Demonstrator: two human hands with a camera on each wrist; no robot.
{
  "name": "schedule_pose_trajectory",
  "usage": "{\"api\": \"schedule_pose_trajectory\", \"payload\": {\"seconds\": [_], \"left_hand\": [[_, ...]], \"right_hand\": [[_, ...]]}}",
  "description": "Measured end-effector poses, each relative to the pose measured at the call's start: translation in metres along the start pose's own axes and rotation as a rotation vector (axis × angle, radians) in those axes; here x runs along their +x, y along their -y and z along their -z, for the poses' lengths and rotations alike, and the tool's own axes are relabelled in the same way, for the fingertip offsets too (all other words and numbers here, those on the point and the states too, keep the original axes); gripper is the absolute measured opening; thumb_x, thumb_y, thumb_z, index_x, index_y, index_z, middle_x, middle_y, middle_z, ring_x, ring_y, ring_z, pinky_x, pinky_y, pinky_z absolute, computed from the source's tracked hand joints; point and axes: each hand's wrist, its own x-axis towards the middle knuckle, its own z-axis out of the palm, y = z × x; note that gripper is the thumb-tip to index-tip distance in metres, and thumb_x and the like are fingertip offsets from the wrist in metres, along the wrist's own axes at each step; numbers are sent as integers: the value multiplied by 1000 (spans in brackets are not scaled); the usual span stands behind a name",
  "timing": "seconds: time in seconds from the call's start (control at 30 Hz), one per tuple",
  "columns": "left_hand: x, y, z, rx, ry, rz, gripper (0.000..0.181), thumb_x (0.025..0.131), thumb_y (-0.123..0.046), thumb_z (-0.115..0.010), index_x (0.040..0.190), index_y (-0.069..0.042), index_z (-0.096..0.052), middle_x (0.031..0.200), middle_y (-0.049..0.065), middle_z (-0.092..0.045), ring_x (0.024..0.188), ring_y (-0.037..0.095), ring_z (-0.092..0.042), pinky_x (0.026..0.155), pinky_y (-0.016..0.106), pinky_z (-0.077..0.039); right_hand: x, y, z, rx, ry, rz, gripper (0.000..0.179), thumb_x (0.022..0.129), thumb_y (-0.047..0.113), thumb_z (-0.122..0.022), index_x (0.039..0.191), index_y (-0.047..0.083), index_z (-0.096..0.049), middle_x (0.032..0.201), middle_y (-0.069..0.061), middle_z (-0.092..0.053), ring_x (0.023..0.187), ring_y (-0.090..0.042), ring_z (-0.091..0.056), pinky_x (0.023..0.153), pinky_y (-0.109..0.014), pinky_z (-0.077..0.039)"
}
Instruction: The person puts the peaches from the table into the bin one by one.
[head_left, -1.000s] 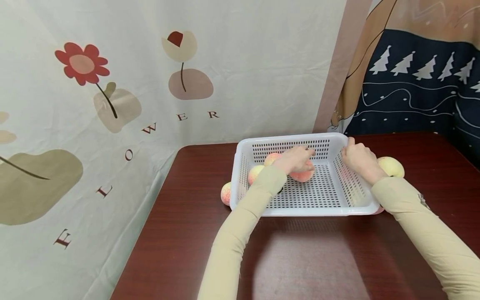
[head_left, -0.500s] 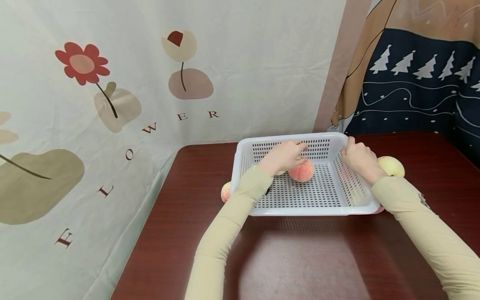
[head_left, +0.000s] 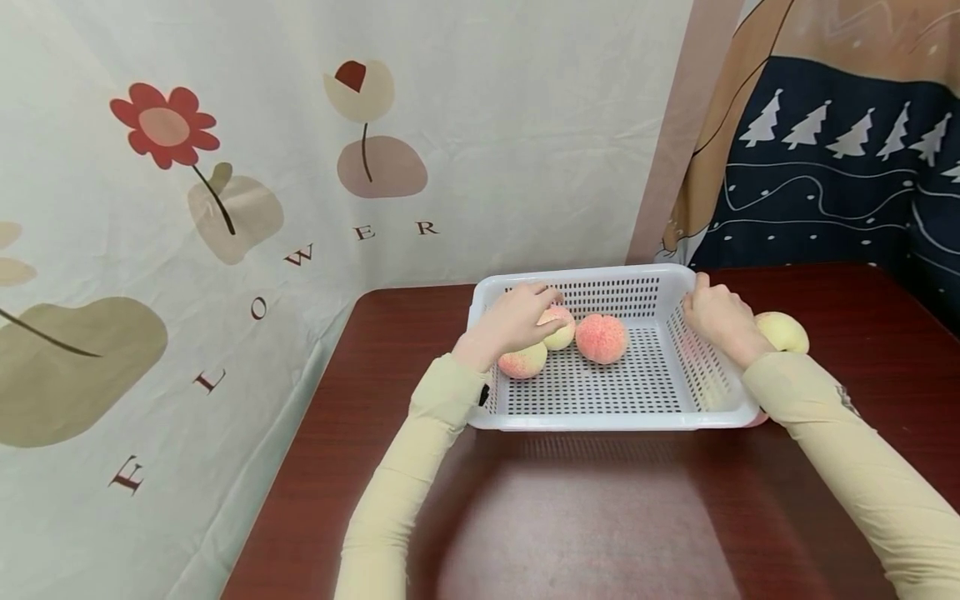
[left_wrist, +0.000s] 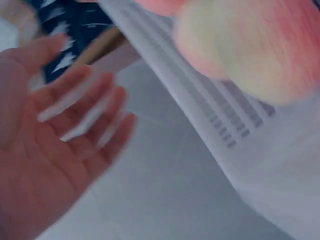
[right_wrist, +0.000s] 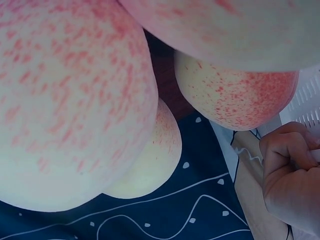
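A white perforated plastic basket [head_left: 600, 423] holds a red peach [head_left: 602, 339] and two paler peaches, one yellow-pink peach [head_left: 525, 362] nearest the left wall. Over the basket's left side is my left hand [head_left: 510, 321], overlapping the paler peaches in the head view. The left wrist view shows this hand [left_wrist: 60, 145] with fingers spread and nothing in its palm. My right hand [head_left: 722, 318] grips the basket's right rim, fingers curled over it, as the right wrist view also shows at its right edge.
On the dark red-brown table [head_left: 600, 517], a pale peach [head_left: 782, 333] lies beside my right wrist. Several large peaches [right_wrist: 70, 110] fill the right wrist view, outside the basket. A flower-printed curtain [head_left: 525, 150] hangs behind; a navy tree-patterned cloth [head_left: 825, 192] is at right.
My left hand has moved left from above the red peach to the basket's left side, uncovering that peach. My right hand keeps its hold on the rim.
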Motion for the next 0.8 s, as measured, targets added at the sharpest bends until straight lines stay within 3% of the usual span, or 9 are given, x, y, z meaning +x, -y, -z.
{"api": "schedule_pose_trajectory", "payload": {"seconds": [0.17,0.27,0.43,0.67,0.8], "left_hand": [[-18,5,9,25,-36,0,37,94,-31,-58,121,-6,-58,118,10,-64,107,22,-62,92,33,-49],[-30,10,11,30,-47,48,36,93,-33,-58,120,-9,-59,117,8,-63,105,21,-61,87,35,-50],[-55,22,5,13,-68,139,33,93,-33,-59,118,-12,-60,112,5,-63,102,20,-59,82,36,-51],[-89,40,-4,-5,-139,188,29,90,-24,-62,114,-9,-62,105,7,-64,100,24,-57,79,36,-50],[-104,49,-9,-8,-145,218,26,88,-18,-60,112,-8,-62,103,8,-63,96,24,-55,75,36,-50]], "right_hand": [[1,0,-1,0,-7,0,52,97,19,-32,132,-18,-21,99,-38,-50,65,-35,-59,63,-51,-52],[1,1,0,-12,-18,-3,52,97,18,-33,132,-18,-22,99,-40,-51,66,-37,-59,63,-53,-51],[0,2,0,-17,-16,-8,52,97,18,-34,132,-19,-22,99,-42,-51,67,-39,-59,64,-54,-50],[0,3,0,-12,-26,-1,50,96,18,-34,130,-18,-24,98,-41,-52,67,-39,-59,63,-54,-50],[-1,2,1,-8,-17,0,51,97,18,-33,131,-19,-23,96,-39,-51,65,-37,-59,62,-52,-50]]}}
